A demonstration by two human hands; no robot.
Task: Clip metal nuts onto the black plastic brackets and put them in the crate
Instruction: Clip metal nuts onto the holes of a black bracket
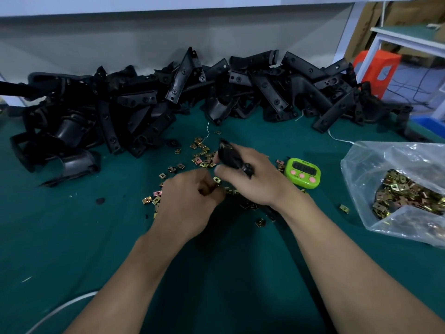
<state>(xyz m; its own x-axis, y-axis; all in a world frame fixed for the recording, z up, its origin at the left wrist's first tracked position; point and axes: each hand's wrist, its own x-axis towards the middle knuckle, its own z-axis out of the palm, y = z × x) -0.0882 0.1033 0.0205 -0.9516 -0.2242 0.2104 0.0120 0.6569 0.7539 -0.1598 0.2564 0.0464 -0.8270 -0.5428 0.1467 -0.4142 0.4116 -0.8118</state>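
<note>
The right hand (pixel 250 182) grips a bracket (pixel 228 155); left hand (pixel 187 203) perhaps pinches a nut (pixel 217 180)

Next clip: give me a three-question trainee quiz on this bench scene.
1. True or false: the right hand grips a black plastic bracket.
2. What sits just right of that hand? A) green digital timer B) scissors C) tape roll
3. Fill in: the spare metal nuts are stored in a clear plastic ____.
Key: 1 true; 2 A; 3 bag.

left grip (pixel 190 203) curled, right grip (pixel 251 180) clasping bracket (pixel 228 155), forearms converging
</note>
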